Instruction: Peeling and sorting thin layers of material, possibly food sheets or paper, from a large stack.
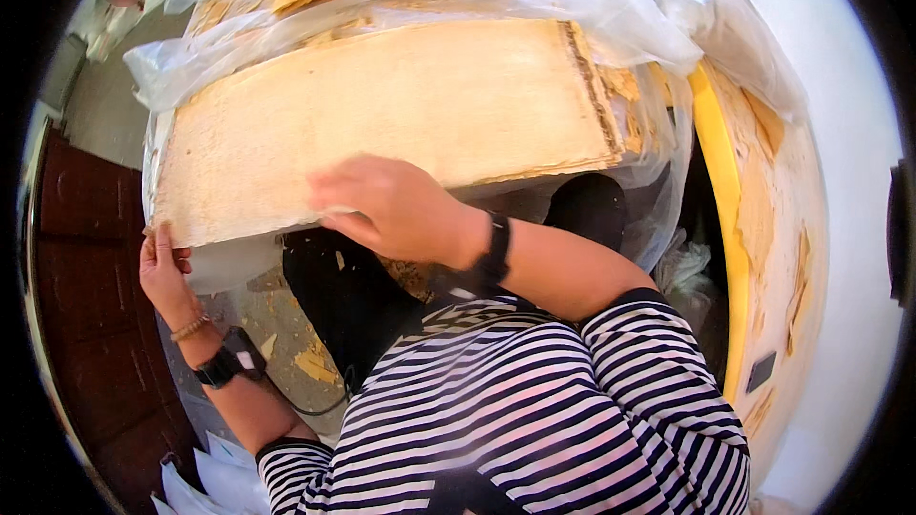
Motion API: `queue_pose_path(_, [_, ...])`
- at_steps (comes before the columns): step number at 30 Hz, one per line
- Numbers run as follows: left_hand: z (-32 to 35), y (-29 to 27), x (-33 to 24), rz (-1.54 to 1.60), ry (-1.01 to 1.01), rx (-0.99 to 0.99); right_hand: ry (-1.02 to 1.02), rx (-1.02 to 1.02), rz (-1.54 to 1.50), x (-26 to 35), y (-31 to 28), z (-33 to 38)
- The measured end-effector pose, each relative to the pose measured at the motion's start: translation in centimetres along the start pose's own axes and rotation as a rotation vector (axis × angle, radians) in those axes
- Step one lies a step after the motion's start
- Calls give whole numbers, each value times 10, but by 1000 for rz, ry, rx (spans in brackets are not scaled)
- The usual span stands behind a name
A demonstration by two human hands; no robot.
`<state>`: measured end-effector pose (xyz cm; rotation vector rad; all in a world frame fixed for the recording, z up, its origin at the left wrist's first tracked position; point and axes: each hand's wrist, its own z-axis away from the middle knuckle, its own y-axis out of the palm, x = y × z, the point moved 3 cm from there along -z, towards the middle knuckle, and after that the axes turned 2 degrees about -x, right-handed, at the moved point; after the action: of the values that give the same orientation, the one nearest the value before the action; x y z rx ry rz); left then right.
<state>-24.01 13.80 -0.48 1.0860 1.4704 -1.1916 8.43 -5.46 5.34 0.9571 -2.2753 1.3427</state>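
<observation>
Tan layered sheets (401, 95) lie just beyond the person's knees (584, 208), with clear plastic (634, 14) along their far edge. The left hand (169, 277) pinches the near left corner; the right hand (386, 205), blurred and half open, is over the near edge, contact unclear. They look light, bendable and brittle, probably best held flat by opposite corners.

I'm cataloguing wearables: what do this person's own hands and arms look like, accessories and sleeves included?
The left hand and right hand are bare. On the left are a brownish bracelet and a black strap with a boxy device; on the right, a black wristband. The black-and-white striped sleeves have dark cuffs.
</observation>
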Motion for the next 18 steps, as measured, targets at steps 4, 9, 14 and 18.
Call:
queue_pose_path(4, [-48,2,14,-80,-42,-77,302,23,-162,-20,-60,76])
queue_pose_path(9, [-68,5,56,-52,-95,-11,934,-335,-455,-76,-107,188])
queue_pose_path(14, [-85,-34,69,-347,16,-122,1006,-472,-586,-70,-131,219])
queue_pose_path(18, [-71,-21,35,-929,355,-393,831,-643,-337,-62,-180,237])
